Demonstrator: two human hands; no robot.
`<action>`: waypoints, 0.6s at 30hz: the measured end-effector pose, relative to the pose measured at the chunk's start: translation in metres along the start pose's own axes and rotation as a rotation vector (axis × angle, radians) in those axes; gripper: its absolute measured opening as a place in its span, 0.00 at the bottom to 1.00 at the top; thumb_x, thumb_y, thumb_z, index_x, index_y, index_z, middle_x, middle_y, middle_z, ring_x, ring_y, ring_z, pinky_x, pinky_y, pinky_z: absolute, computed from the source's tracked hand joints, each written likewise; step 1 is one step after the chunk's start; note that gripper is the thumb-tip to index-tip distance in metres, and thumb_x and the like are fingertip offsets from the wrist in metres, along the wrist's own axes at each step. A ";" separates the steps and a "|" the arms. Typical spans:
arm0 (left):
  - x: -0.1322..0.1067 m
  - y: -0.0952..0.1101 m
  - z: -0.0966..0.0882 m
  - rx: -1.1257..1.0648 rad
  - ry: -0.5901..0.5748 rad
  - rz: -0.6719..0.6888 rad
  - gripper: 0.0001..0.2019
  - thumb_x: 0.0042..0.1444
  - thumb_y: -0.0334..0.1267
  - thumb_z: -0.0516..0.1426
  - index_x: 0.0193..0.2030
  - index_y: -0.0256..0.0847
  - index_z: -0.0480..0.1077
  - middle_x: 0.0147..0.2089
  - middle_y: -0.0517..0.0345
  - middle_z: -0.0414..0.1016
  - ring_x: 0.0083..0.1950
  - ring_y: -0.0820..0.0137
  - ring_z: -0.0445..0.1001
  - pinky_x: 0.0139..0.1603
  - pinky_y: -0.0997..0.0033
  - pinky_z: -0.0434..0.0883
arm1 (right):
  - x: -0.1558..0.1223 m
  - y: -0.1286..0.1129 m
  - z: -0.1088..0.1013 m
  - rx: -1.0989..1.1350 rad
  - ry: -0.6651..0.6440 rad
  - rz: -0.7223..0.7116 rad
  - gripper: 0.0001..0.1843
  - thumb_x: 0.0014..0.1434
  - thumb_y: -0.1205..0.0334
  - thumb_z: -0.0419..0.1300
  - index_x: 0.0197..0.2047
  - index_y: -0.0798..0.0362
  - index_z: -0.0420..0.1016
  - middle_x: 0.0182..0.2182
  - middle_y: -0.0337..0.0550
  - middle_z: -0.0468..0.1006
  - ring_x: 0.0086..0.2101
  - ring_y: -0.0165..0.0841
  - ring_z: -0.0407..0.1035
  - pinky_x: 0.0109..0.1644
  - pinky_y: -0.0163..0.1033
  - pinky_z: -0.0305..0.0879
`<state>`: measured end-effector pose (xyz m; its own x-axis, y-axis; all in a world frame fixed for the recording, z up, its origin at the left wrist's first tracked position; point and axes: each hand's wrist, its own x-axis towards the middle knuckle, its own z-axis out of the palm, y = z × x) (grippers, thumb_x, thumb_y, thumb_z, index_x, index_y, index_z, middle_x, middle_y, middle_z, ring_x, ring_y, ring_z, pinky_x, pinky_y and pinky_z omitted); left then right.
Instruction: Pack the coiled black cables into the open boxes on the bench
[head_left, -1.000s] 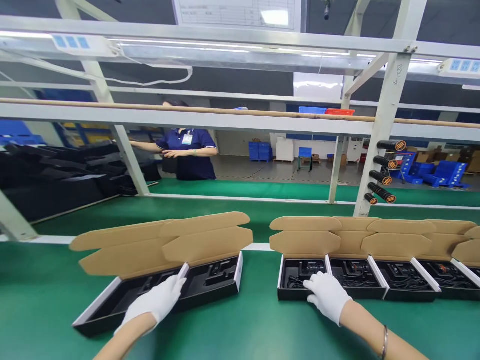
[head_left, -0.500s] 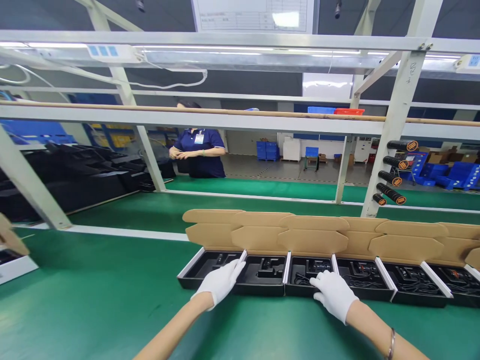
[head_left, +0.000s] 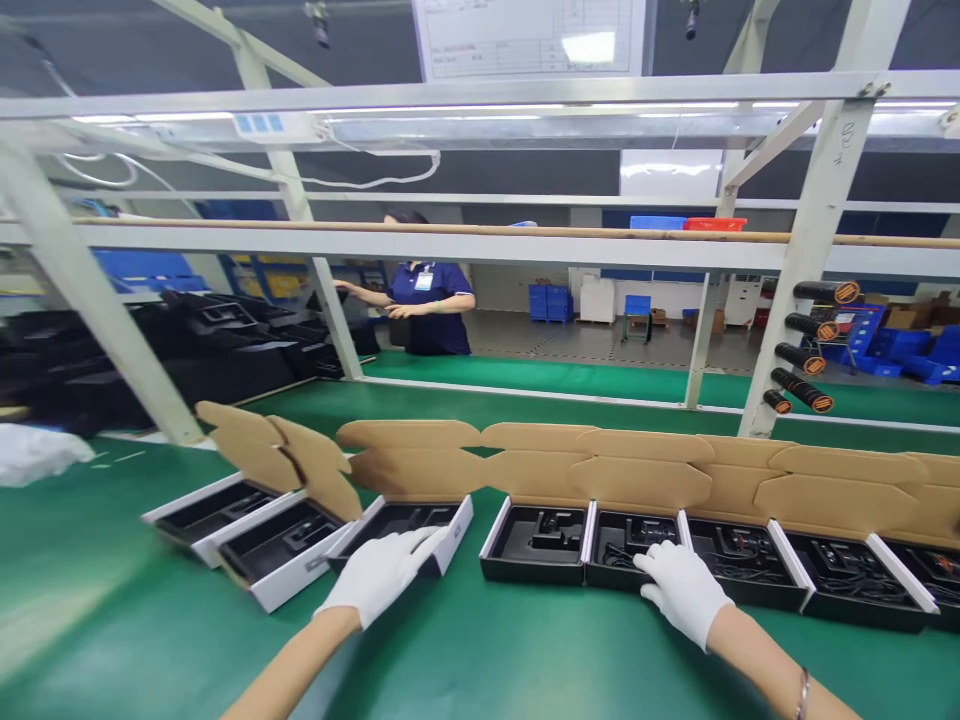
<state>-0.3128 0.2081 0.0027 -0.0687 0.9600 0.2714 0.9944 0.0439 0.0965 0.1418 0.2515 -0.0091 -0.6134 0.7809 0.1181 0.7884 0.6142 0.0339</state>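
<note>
Counter fills the bottom of the view, big and green. Above it stands a white metal frame. Far off at 12 o'clock, past the frame, a co-worker in a dark blue shirt stands with both arms out. A big pile of black trays lies at 10 o'clock, and blue bins sit at 1 o'clock.

Row of open boxes runs across the counter from 8 o'clock to 4 o'clock, with brown lids standing up. The boxes on the right side have black cords in them, so those look filled. The box at 6 o'clock holds a black foam tray, and no cords show in it. No cords show in the boxes at 8 o'clock either, but they are hard to see.

Both arms reach out from the bottom edge. The left hand, flat and open in a white glove, lies on the front of a box at 7 o'clock. The right hand, also in a white glove, sits at 5 o'clock with its fingers curved on a box with cords. You cannot tell if it is gripping.
</note>
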 end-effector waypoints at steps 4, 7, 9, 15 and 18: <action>-0.007 -0.005 -0.005 0.032 0.107 -0.029 0.23 0.63 0.45 0.42 0.54 0.44 0.73 0.52 0.53 0.77 0.53 0.60 0.73 0.58 0.63 0.66 | -0.002 -0.001 -0.004 0.000 0.040 -0.020 0.15 0.60 0.62 0.62 0.51 0.50 0.74 0.41 0.45 0.77 0.43 0.44 0.70 0.58 0.61 0.57; -0.009 -0.029 -0.021 0.097 0.318 -0.218 0.28 0.65 0.50 0.39 0.60 0.35 0.66 0.56 0.42 0.73 0.56 0.52 0.69 0.59 0.55 0.63 | 0.002 -0.014 -0.011 -0.036 0.138 -0.026 0.18 0.59 0.60 0.63 0.53 0.51 0.72 0.45 0.48 0.77 0.44 0.47 0.70 0.60 0.66 0.52; -0.009 -0.049 -0.032 0.127 0.418 -0.302 0.29 0.66 0.51 0.39 0.60 0.33 0.65 0.55 0.39 0.72 0.54 0.52 0.70 0.57 0.55 0.63 | 0.011 -0.035 -0.016 -0.024 0.172 -0.066 0.16 0.62 0.61 0.60 0.53 0.51 0.71 0.46 0.51 0.76 0.44 0.47 0.69 0.53 0.58 0.62; -0.014 -0.088 -0.038 0.145 0.424 -0.226 0.23 0.64 0.51 0.44 0.34 0.38 0.73 0.37 0.48 0.75 0.43 0.62 0.72 0.51 0.65 0.66 | 0.069 -0.151 -0.013 0.040 0.096 -0.355 0.11 0.62 0.61 0.59 0.48 0.52 0.71 0.41 0.48 0.76 0.40 0.45 0.70 0.43 0.49 0.68; -0.023 -0.111 -0.041 0.162 0.460 -0.314 0.24 0.65 0.51 0.43 0.32 0.37 0.72 0.37 0.47 0.74 0.44 0.61 0.72 0.52 0.64 0.66 | 0.115 -0.209 -0.005 0.085 0.140 -0.472 0.19 0.61 0.61 0.60 0.55 0.56 0.68 0.44 0.50 0.75 0.43 0.44 0.69 0.47 0.48 0.68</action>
<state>-0.4246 0.1700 0.0254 -0.3545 0.6766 0.6453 0.9178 0.3837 0.1020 -0.0930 0.2122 0.0022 -0.8857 0.3960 0.2422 0.4159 0.9087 0.0352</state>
